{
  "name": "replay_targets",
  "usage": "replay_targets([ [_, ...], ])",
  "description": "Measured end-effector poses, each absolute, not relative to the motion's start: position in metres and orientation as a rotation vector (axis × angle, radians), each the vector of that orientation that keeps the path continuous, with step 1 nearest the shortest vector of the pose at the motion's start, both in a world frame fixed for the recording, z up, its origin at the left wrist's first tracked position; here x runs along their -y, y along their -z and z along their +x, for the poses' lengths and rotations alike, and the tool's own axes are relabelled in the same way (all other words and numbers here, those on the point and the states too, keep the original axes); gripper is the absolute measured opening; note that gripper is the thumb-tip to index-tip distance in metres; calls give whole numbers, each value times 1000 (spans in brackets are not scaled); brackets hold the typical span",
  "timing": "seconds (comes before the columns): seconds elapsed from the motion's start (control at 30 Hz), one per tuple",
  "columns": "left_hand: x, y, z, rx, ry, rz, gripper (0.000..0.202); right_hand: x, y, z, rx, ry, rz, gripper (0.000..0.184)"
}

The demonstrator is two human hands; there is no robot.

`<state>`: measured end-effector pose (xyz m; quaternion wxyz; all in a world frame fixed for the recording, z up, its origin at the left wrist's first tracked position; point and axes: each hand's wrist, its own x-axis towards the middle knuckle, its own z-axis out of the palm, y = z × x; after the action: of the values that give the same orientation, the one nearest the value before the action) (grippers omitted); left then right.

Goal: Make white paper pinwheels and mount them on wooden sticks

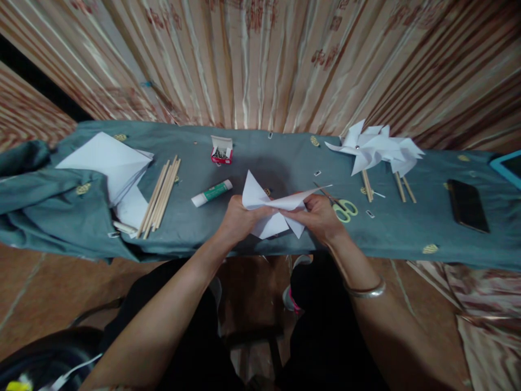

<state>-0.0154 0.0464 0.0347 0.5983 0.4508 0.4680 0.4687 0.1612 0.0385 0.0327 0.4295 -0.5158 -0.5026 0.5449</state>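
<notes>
A white paper pinwheel [271,225] without a stick is held over the front of the table, its blades partly folded toward the middle. My left hand [243,216] grips its left side, thumb near the centre. From the right, my right hand [321,216] pinches another part of the paper, its thumb also pointing inward. Just beyond my right hand lie scissors [345,210] with light green handles. A glue stick [212,193] with a green label rests to the left of my left hand. Behind it stands an open red box [222,152] of small metal pins.
Several wooden sticks [159,198] lie at the left beside white paper sheets [103,157]. Finished pinwheels [376,145] on sticks are piled at the right. A phone [468,206] and a blue-edged device [508,167] lie farther right. A curtain [260,65] hangs behind the table.
</notes>
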Motion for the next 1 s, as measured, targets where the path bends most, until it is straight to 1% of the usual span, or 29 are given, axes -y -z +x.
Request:
replay_targets([
  [0.23,-49,-28,-17,-1085,-1109,1054,25,-37,-34,154,1152,-1445,-1278,30],
  [0.5,-49,-28,-17,-1115,-1084,1076,21,-37,-32,150,1114,-1431,-1289,35],
  [0.87,-50,-30,-15,-1162,-1089,1060,21,-37,-29,151,1091,-1458,-1284,33],
  [1.0,-51,-28,-15,-1136,-1100,1070,19,-37,-31,151,1099,-1447,-1285,35],
])
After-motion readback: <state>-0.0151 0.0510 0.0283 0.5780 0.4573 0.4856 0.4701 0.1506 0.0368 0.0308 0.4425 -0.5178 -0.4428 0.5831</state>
